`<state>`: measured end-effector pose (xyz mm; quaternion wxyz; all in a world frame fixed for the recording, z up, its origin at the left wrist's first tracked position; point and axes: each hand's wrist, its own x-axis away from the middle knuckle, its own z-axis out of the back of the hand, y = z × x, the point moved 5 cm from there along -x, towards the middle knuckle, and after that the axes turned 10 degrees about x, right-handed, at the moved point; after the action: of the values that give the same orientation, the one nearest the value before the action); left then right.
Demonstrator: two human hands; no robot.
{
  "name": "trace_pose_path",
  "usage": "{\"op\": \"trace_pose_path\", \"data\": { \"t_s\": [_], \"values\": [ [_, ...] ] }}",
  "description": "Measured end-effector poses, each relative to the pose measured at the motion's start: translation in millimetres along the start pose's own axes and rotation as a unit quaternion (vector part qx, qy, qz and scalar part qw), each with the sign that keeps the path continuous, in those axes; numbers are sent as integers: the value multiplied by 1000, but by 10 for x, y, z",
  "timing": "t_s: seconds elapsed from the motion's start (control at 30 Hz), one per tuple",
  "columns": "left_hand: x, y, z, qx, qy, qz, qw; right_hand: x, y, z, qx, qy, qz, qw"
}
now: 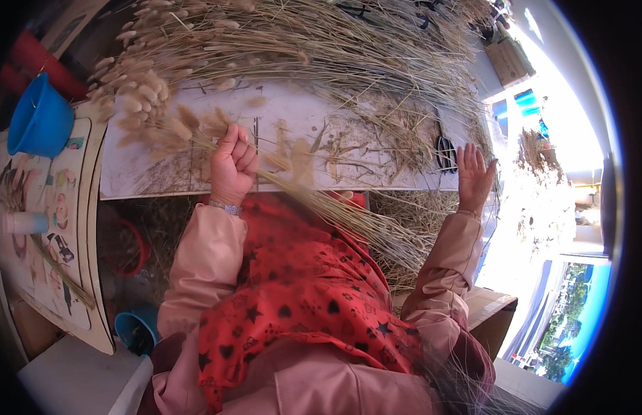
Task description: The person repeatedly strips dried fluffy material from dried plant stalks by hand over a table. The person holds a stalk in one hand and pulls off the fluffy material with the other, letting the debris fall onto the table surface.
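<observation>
My left hand is closed around a bunch of dried bunny-tail grass, just below the fluffy heads. Those heads point left over the white tabletop, and the long stems slant down to the right across my red patterned apron. Fingers apart, my right hand holds nothing, raised at the table's right end. Close to its left lie black-handled scissors, their blades not plainly visible. Along the far side of the table spreads a large heap of the same dried grass.
Stem scraps litter the tabletop. At left, a blue bucket and a cup stand on a side table. Beneath are a blue basin and loose straw. A cardboard box sits at lower right.
</observation>
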<state>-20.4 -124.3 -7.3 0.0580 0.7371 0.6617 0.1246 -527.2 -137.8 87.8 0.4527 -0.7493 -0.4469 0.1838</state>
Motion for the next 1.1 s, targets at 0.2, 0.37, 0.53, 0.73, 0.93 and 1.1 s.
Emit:
{"op": "trace_pose_path", "data": {
  "t_s": [0.2, 0.37, 0.53, 0.73, 0.93, 1.1],
  "values": [
    [-15, -13, 11, 2, -13, 9, 1000, 633, 1181, -1590, 599, -355, 265, 667],
    [-6, 1, 18, -6, -8, -1, 1000, 1153, 1512, -2205, 604, -447, 567, 336],
    [-5, 17, 18, -4, -1, 2, 1000, 1318, 1098, -2051, 594, -523, 430, 435],
    [-19, 16, 6, -15, -12, -3, 1000, 1288, 344, -809, 707, -342, 246, 569],
    [-12, 12, 11, -15, -4, -1, 1000, 519, -743, 1030, 906, 34, 179, 382],
    [-20, 1, 1, -14, 1, -2, 1000, 347, -939, 1306, 963, 121, 116, 210]
  ]
}}
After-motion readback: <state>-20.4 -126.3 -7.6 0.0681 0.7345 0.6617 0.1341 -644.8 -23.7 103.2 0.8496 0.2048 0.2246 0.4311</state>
